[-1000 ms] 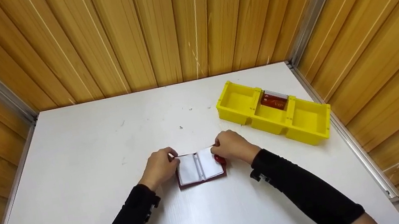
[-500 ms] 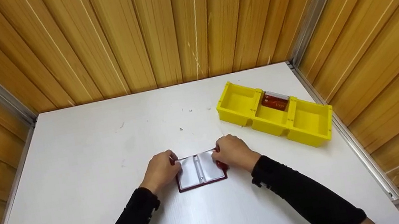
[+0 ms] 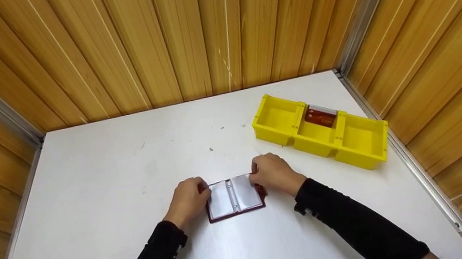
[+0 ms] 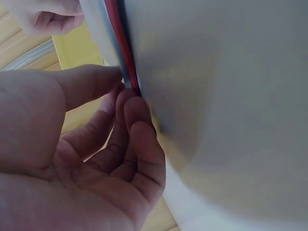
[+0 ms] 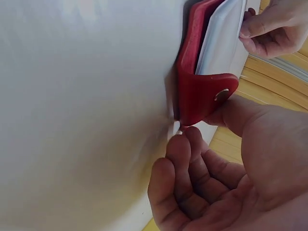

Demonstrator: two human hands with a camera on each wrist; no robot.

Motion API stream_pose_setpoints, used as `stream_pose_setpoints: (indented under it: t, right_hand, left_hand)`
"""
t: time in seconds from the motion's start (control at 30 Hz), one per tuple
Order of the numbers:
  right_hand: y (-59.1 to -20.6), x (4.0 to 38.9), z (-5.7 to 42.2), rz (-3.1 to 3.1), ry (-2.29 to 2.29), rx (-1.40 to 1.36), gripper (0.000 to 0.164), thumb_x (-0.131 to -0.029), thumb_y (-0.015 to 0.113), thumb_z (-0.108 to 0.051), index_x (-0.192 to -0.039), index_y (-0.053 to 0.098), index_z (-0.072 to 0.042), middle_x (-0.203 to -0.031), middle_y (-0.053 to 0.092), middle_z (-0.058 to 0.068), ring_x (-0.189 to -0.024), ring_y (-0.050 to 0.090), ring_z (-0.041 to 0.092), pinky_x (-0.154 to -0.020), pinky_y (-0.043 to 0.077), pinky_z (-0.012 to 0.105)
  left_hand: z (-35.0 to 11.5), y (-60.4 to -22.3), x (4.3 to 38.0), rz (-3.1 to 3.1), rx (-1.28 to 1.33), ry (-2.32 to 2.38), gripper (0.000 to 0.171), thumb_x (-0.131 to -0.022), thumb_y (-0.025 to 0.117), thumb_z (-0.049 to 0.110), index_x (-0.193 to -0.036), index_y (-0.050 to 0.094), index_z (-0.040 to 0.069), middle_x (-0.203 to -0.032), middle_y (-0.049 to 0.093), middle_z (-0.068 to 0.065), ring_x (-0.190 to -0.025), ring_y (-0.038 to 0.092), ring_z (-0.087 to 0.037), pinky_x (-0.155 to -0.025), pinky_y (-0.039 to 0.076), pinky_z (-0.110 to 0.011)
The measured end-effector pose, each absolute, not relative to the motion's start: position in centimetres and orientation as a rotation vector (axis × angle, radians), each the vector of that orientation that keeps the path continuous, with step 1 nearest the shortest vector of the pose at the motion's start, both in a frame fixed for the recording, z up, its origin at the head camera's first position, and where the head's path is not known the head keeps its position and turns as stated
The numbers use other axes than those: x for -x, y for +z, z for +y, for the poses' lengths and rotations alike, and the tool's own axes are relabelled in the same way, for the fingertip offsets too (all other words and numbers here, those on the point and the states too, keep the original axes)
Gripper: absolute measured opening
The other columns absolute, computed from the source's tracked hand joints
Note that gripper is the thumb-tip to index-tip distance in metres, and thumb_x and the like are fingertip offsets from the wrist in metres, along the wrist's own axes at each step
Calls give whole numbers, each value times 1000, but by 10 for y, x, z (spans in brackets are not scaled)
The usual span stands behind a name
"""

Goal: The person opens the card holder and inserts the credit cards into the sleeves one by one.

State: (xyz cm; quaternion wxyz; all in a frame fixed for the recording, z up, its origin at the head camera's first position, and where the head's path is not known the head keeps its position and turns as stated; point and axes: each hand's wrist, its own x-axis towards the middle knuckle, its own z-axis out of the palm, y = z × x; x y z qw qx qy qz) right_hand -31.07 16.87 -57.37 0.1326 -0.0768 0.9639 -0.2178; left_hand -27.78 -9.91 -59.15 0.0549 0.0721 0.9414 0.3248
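Observation:
A small red card holder (image 3: 220,201) lies open near the middle of the white table, its clear plastic sleeves spread to both sides of a central spine. My left hand (image 3: 189,200) pinches its left edge, thumb on top and fingertips under the cover; the red cover edge (image 4: 123,45) shows between them in the left wrist view. At the right edge, my right hand (image 3: 275,174) pinches the holder near its upper corner. In the right wrist view, a red closure tab (image 5: 207,98) with a metal snap stands up beside my right thumb.
A yellow three-compartment bin (image 3: 312,146) stands at the back right. Its middle compartment holds a dark red packet (image 3: 321,117) with gold lettering and a pale upper edge. Wood-patterned panels (image 3: 177,35) close off the table's back and sides. Small specks mark the tabletop.
The holder and both hands have shifted slightly toward the near side. Its sleeves look greyer and shinier than one second ago. Both hands keep their hold on the edges.

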Motion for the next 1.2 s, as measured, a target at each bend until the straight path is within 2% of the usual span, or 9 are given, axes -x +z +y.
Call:
stream_pose_setpoints:
  t: [0.17,0.33,0.47,0.6,0.8,1.0,1.2]
  right_hand:
    - [-573,314,171,2763,-691,308,10,-86,68,-28,-82,70,-20,-82,66,-4,-87,57,19,-81,48,34]
    - [-573,318,174,2724,-731,336,15,-90,63,-29,-85,73,-19,-85,68,-3,-91,56,19,-88,47,36]
    - [-568,321,172,2730,-752,341,19,-92,61,-30,-88,74,-16,-86,68,-2,-85,58,18,-82,49,33]
    - [-557,324,168,2736,-753,342,20,-91,65,-32,-90,75,-15,-87,69,-1,-81,60,17,-74,51,30]
    - [-547,326,165,2676,-633,340,21,-92,67,-36,-91,75,-17,-81,68,-2,-77,61,15,-69,50,28]
    - [-550,326,165,2672,-571,419,14,-91,69,-31,-87,75,-18,-78,67,-3,-81,59,16,-74,48,30]
    - [-554,325,164,2687,-545,430,22,-91,68,-37,-88,76,-17,-77,68,-5,-81,60,16,-77,48,31]
  left_hand:
    - [-100,-592,277,2841,-263,1026,9,-86,73,23,-82,70,16,-73,62,4,-72,56,-13,-69,46,-30]
    - [-99,-592,277,2817,-255,1031,14,-82,78,26,-85,70,15,-75,61,3,-73,55,-14,-69,44,-30]
    - [-98,-592,276,2820,-243,1017,15,-81,78,26,-84,69,15,-74,61,2,-72,55,-15,-68,44,-30]
    - [-98,-591,277,2831,-237,1009,15,-81,79,26,-84,69,15,-73,61,3,-73,56,-15,-70,45,-31]
    - [-98,-590,278,2836,-237,1004,15,-81,78,27,-84,69,16,-74,61,3,-74,55,-15,-71,45,-31]
    - [-98,-590,277,2846,-248,990,14,-82,77,27,-84,68,16,-74,60,3,-74,55,-15,-70,44,-31]
    - [-99,-591,276,2869,-260,998,13,-81,77,23,-85,70,13,-73,59,3,-74,55,-15,-71,44,-31]
